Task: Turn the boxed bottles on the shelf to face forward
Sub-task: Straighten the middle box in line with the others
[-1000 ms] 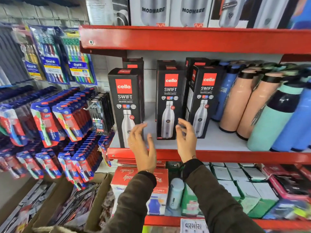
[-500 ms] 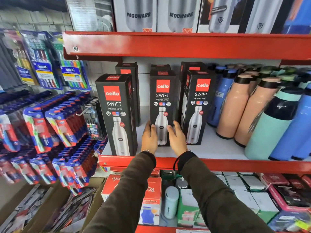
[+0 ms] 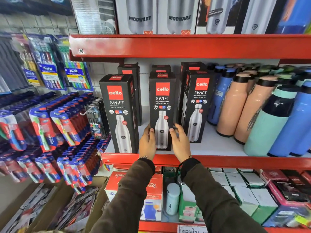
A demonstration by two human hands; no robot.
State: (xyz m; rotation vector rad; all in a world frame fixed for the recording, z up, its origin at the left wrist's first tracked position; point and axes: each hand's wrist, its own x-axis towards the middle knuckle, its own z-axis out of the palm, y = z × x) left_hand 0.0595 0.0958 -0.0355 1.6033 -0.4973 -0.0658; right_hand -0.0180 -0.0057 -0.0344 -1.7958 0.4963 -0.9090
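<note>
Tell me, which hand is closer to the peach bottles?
Right. The right hand holds the middle cello box on the side facing the peach bottles; the left hand grips its far side.

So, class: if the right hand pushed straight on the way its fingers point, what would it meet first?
Probably the right-hand cello box, just beyond the right hand, whose fingers are beside the middle cello box; depth is unclear.

Glossy black cardboard boxes [image 3: 161, 105] on red-painted metal shelf [image 3: 235, 161].

Red metal shelving [image 3: 185, 46] with white shelf boards [image 3: 217, 147] fills the right. At left, a pale tiled wall [image 3: 21, 22] carries a wire rack [image 3: 50, 28] of hanging toothbrush packs [image 3: 50, 76]. Lighting is even.
</note>
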